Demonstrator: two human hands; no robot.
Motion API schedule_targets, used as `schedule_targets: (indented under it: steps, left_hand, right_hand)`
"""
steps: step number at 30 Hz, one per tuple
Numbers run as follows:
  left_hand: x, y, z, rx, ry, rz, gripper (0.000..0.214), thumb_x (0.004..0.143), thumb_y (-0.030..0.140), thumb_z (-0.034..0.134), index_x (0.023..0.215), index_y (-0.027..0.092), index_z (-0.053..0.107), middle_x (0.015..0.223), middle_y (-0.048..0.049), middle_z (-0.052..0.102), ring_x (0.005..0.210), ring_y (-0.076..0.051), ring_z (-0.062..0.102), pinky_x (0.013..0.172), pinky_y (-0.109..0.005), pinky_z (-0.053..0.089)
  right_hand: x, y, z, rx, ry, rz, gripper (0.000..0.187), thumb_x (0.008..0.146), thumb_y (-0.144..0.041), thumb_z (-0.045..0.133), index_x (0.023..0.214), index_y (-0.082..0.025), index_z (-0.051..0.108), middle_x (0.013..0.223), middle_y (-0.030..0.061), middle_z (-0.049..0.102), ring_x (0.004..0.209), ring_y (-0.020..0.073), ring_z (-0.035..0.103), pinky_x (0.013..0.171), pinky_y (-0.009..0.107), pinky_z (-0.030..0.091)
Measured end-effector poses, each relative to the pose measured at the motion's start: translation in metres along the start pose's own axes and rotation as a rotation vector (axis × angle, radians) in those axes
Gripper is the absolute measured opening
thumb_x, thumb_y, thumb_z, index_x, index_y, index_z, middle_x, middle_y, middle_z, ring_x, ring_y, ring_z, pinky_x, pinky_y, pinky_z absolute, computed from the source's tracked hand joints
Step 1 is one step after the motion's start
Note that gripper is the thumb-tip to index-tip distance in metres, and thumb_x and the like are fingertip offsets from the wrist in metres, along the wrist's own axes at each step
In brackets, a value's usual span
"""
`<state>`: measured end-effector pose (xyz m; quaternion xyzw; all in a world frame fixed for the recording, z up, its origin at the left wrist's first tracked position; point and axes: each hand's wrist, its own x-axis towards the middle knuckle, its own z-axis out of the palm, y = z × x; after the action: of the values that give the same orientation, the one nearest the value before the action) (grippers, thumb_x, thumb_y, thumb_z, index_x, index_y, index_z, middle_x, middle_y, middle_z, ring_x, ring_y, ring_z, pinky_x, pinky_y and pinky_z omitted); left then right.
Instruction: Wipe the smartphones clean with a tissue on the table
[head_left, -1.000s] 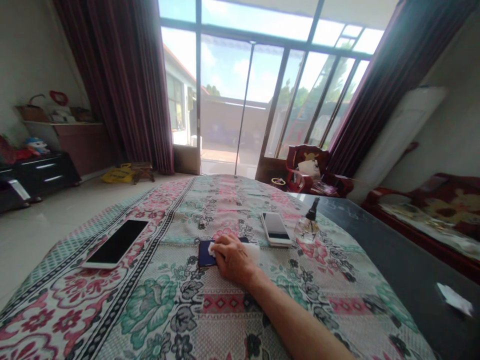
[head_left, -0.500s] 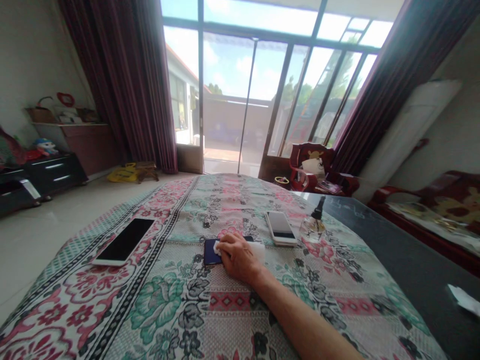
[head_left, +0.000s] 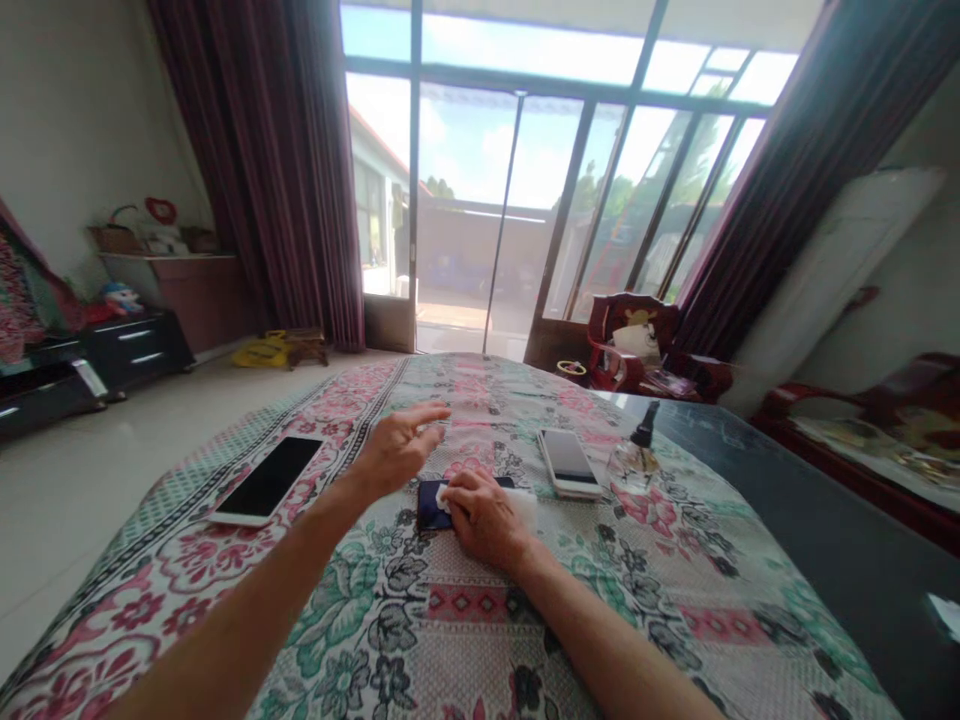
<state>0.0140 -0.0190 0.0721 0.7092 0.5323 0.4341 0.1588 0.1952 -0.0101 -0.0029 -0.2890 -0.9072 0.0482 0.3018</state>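
Observation:
My right hand [head_left: 487, 515] presses a white tissue [head_left: 526, 507] onto a dark blue phone [head_left: 430, 506] lying flat on the table. Its fingers are curled over the tissue, and they hide much of the phone. Above the cloth, to the left of that phone, my left hand [head_left: 399, 447] hovers with fingers stretched forward and nothing in them. A white phone with a black screen [head_left: 271, 480] lies further left. Right of my hands, a white phone [head_left: 570, 461] rests on what looks like another one. Beside it stands a clear bottle with a black top [head_left: 634, 462].
A flowered tablecloth [head_left: 480, 605] covers the round table. A dark tabletop [head_left: 810, 530] adjoins it on the right, with a red wooden chair [head_left: 630, 345] behind. Beyond the table are glass doors [head_left: 480, 220] and purple curtains [head_left: 277, 170].
My left hand has come into view from the lower left and reaches over the table. My right hand stays on the phone with the tissue. The view has shifted slightly.

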Motion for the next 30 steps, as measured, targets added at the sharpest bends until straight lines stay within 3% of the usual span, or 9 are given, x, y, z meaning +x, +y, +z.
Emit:
schedule_targets:
  steps: [4,9,19,30]
  left_hand:
    - [-0.015,-0.046,0.027,0.235,-0.198,-0.035,0.031,0.083,0.017,0.048,0.103,0.016,0.071,0.130,-0.0086,0.059,0.127,-0.026,0.048,0.111,-0.038,0.034]
    - [-0.028,-0.081,0.032,0.167,-0.328,0.027,0.034,0.085,0.025,0.045,0.106,0.020,0.071,0.130,-0.0047,0.059,0.132,-0.025,0.041,0.114,-0.039,0.028]
    - [-0.021,-0.104,0.029,-0.047,-0.322,-0.016,0.031,0.078,0.033,0.055,0.098,0.020,0.075,0.127,-0.0065,0.062,0.127,-0.026,0.047,0.112,-0.037,0.031]
    - [-0.019,-0.107,0.031,-0.096,-0.308,-0.049,0.030,0.075,0.040,0.059,0.091,0.022,0.077,0.123,-0.0065,0.064,0.121,-0.025,0.053,0.107,-0.033,0.038]
  right_hand:
    - [0.000,0.001,0.000,0.019,0.001,-0.004,0.018,0.086,-0.010,0.052,0.085,-0.021,0.067,0.094,0.0044,0.064,0.091,0.0167,0.056,0.088,0.031,0.042]
    - [0.002,0.001,0.000,0.024,-0.009,-0.010,0.018,0.082,-0.008,0.054,0.084,-0.021,0.068,0.092,0.0045,0.064,0.090,0.0173,0.057,0.087,0.032,0.042]
    - [-0.013,-0.007,-0.004,0.020,-0.051,-0.030,0.017,0.088,-0.015,0.053,0.088,-0.022,0.069,0.092,0.0032,0.064,0.089,0.0158,0.056,0.086,0.030,0.042]
    - [0.027,0.010,0.011,-0.022,-0.054,0.098,0.020,0.089,-0.016,0.053,0.084,-0.021,0.072,0.088,0.0036,0.066,0.085,0.0153,0.058,0.082,0.027,0.042]
